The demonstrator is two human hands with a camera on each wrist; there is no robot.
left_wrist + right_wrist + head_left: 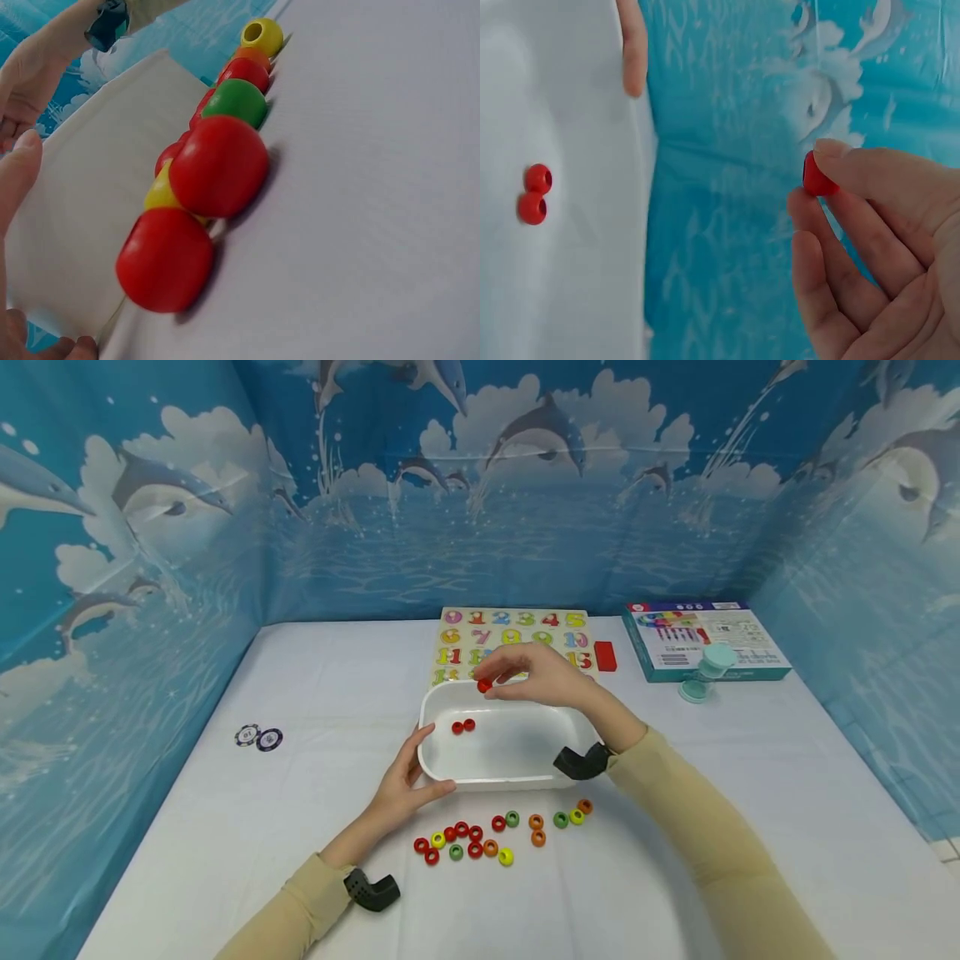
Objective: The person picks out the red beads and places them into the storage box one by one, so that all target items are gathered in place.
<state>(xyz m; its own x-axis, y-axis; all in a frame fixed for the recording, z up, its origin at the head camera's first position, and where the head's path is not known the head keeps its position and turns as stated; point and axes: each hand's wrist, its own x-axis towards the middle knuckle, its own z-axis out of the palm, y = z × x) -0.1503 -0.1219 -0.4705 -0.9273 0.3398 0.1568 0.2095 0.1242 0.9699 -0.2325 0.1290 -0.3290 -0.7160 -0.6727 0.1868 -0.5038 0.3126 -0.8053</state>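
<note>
A white tray (525,779) lies in the middle of the table with two red beads (462,726) inside, towards its left end. My left hand (402,789) holds the tray's left end, thumb along the near side and fingers at the left rim. Over the tray's far rim, my right hand (536,675) pinches another red bead (819,175) between thumb and fingertips. In front of the tray lie several loose beads in red, yellow, green and orange, among them a green bead (235,103) and a yellow bead (262,36).
Behind the tray is a number puzzle board (451,635), with a red block (605,656) beside it. A boxed toy (708,631) and a mint-green hourglass-shaped item (708,671) are at the back right. Two poker chips (258,737) lie on the left. A dolphin-print curtain (487,543) surrounds the table.
</note>
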